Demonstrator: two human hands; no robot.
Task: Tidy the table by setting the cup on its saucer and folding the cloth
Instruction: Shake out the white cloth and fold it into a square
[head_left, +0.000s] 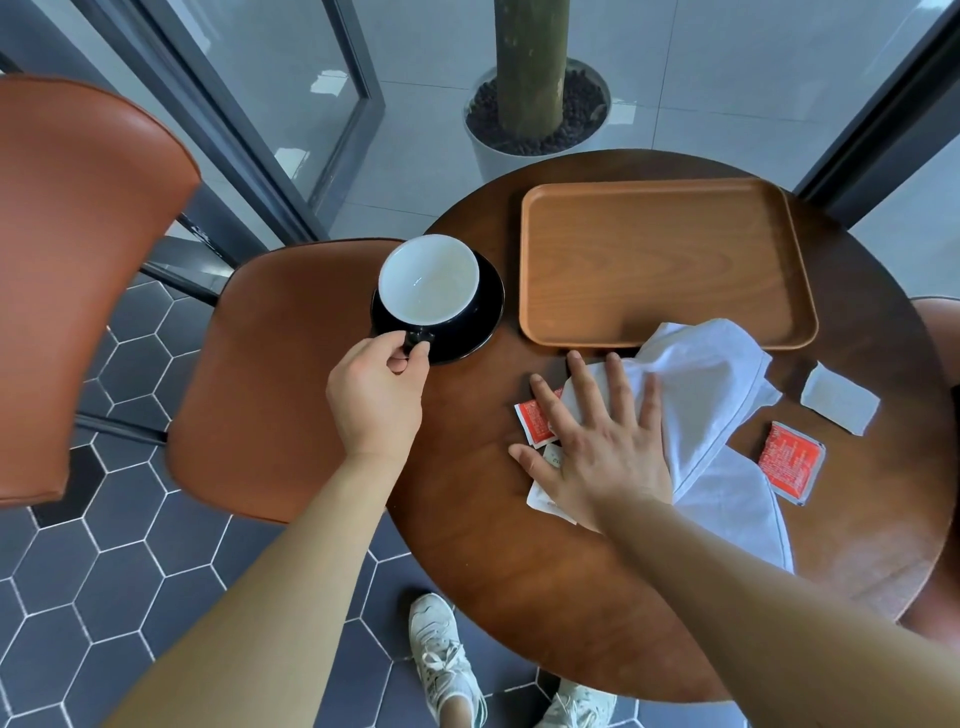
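A person's left hand pinches the handle of a white-lined cup, which sits on its black saucer just left of the wooden tray on the round worktop. The right hand lies flat with fingers spread, its grip holding nothing, and presses the crumpled white cloth just in front of the tray. The cloth's long axis runs from the tray's near edge toward the person, mostly right of that hand, which is the nearer one for folding. 2 red sachets flank the cloth.

Empty cup over black saucer, cloth rumpled
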